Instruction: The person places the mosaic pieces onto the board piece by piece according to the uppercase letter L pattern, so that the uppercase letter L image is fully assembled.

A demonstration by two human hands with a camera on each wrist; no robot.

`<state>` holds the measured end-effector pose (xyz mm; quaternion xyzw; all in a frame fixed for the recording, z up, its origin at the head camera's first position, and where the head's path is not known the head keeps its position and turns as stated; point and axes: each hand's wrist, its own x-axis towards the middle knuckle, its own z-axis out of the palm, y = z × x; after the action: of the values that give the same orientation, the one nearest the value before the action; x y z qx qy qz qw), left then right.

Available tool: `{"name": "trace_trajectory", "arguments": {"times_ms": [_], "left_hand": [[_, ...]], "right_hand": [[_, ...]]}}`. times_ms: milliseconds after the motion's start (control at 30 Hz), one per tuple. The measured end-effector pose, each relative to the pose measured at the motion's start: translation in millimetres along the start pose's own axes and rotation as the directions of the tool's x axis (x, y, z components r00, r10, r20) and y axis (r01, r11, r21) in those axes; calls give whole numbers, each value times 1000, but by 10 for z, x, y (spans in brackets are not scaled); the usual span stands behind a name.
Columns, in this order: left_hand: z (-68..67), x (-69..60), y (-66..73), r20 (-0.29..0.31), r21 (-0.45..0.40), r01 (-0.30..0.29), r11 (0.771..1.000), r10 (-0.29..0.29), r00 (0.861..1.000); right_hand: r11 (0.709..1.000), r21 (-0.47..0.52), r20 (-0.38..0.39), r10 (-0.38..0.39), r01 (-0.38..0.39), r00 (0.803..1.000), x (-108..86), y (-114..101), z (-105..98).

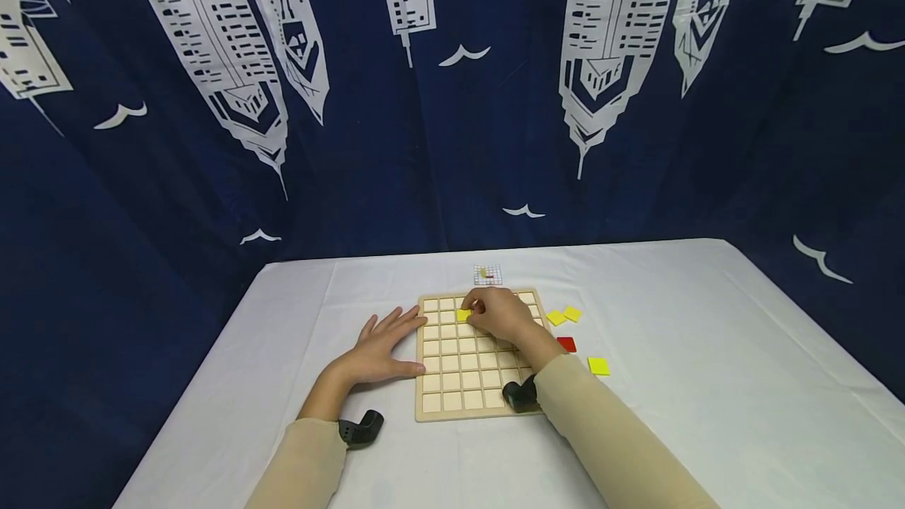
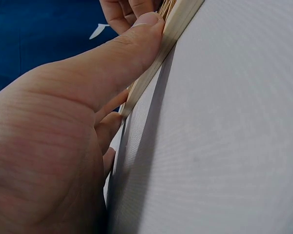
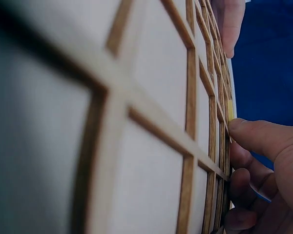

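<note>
- Over the head view I saw a wooden grid board on the white worktop; the left hand was spread at its left edge.
- There the right hand pinched a yellow tile at the board's far part; I couldn't tell whether it was fully seated in a cell.
- Right of the board lay three loose yellow tiles and a red tile; beyond it, a small printed card.
- My left wrist view showed the left thumb against the board's side.
- My right wrist view showed the right thumb at the yellow tile, other fingers curled.
</note>
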<state>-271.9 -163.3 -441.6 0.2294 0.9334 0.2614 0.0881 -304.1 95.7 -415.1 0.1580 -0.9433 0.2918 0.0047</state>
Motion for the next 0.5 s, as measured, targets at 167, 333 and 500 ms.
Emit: {"name": "trace_trajectory", "arguments": {"times_ms": [167,333,500], "left_hand": [[3,-3,-5,-6,5,-6,1000,6,1000],[10,2,-7,-9,7,0,1000,0,1000],[9,9,-16,-8,2,-1,1000,1,1000]], "right_hand": [[1000,-3,-1,9,-9,1000,-13,-11,-2],[1000,-2,10,14,-14,1000,-20,-9,5],[1000,1,21,1,-1,1000,-30,-7,0]]}}
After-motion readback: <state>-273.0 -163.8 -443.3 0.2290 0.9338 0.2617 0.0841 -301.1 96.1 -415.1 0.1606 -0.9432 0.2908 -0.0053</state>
